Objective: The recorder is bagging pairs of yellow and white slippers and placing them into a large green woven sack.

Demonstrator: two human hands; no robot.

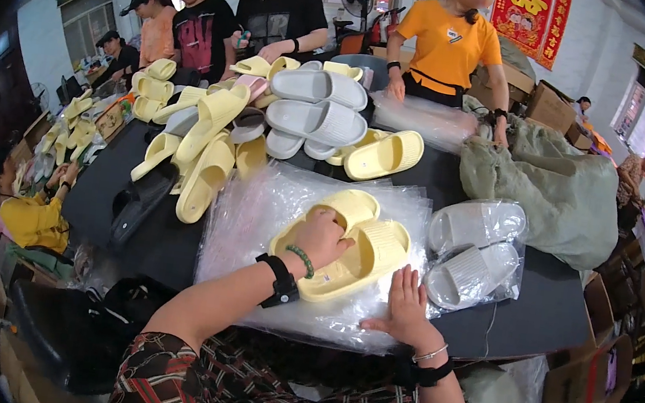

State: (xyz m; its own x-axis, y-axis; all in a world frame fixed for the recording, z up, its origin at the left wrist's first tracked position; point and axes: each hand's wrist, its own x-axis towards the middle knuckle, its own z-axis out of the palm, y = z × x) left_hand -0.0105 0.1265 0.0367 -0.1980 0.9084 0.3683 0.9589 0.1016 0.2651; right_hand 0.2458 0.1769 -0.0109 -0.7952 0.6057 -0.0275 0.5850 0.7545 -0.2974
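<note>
In the head view, I'm looking down on a black table (539, 309) where a pair of yellow slippers (367, 265) lies on a stack of clear plastic bags (244, 220), side by side, one a little nearer the person. Their long axis runs slantwise, heels toward the near left, the ribbed straps toward the far right. The left hand (319, 241) is the nearer of the two: it is right on the pair, reaching in from the heel side, fingers bent down where the slippers meet. Its fingertips are hidden, so I can't tell whether it grips or only presses. The right hand (404, 307) rests spread and flat on the bags, palm down, holding nothing; the pair lies ahead of it and to its left, fingertips just beside the nearer slipper's edge, contact unclear. Close by on the right sits a bagged pair of grey slippers (476, 261), and beyond the bags rises a heap of loose slippers (316, 120), mostly yellow and grey.
</note>
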